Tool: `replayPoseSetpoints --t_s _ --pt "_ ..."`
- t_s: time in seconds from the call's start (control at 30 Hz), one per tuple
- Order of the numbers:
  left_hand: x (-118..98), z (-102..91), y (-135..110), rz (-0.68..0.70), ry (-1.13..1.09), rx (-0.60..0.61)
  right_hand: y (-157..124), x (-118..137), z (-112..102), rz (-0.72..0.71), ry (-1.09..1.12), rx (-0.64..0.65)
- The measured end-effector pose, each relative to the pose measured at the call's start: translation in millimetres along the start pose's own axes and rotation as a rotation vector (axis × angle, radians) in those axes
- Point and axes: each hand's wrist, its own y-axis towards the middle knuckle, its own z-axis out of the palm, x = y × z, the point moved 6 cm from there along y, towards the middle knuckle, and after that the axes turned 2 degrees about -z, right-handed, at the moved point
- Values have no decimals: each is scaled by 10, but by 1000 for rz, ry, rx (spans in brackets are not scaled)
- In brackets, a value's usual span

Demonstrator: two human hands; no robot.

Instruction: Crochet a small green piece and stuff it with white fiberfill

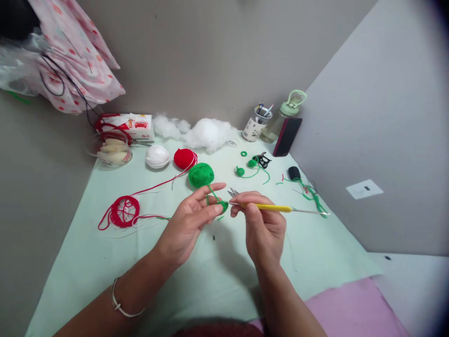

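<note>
Between its thumb and fingers, my left hand (192,220) pinches a small green crochet piece (223,206), with a strand of yarn running up over the index finger. That strand leads toward the green yarn ball (201,175) just behind the hand. My right hand (264,224) grips a crochet hook (271,207) with a yellow handle. The hook's left tip meets the green piece; its other metal end points right. Behind my right fingertips show the blades of a pair of scissors (232,192), partly hidden.
Red (185,159) and white yarn balls (157,157) stand behind, near white stuffing (210,134). A red yarn coil (125,211) lies left. Small green crocheted balls (240,172), a black spool (293,173), a phone (287,136), a pen holder (257,124) and a bottle (278,122) occupy the right.
</note>
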Motion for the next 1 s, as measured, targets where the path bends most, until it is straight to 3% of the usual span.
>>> replayPoseSetpoints --t_s 0.2,0.33,0.53,0.6,0.67,0.73,0.8,0.87,0.93,1.0 --pt "-74 -67 -2 70 50 -90 7 62 -71 -12 -50 -65" --pt "-52 -25 -13 57 77 -34 36 2 -28 27 51 5" --pt "-27 2 -29 56 111 -3 21 -55 12 51 -89 32" --pt "-28 -2 -25 73 103 -21 -15 -22 31 -16 -163 38" --pt "-15 -13 -16 82 58 -46 -69 54 65 -173 -324 58" --pt "35 -16 0 28 -28 -37 -128 129 111 -345 -479 98" --pt "94 -3 15 -65 -122 14 -137 154 109 -399 -508 115" --pt "102 -7 25 -105 -172 43 -75 124 29 -294 -392 58" --pt "53 -39 29 -54 -147 16 -4 54 -55 -130 -196 -19" --pt "-4 -60 22 22 -67 -24 37 -13 -54 -15 -25 -17"
